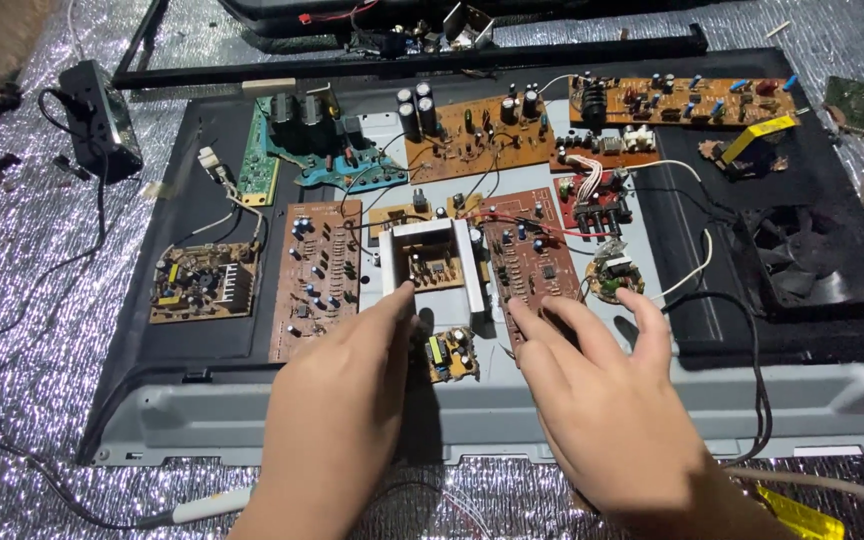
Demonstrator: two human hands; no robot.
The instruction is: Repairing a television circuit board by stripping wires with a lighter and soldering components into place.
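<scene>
Bare hands, left (347, 400) and right (602, 400), flat, grip open, on circuit boards (527, 265).

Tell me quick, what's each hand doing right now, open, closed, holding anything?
Left hand: open, holding nothing, fingertips at the white-framed board.
Right hand: open, fingers spread over the brown circuit board, holding nothing.

A green circuit board (259, 152) lies near the far left corner of the dark panel (202, 340), with a small brown board (203, 281) by the left edge. A long orange board (682, 100) sits at the far right corner. A black fan (802, 258) rests at the right edge. Silver foil (22, 400) covers the floor.
</scene>
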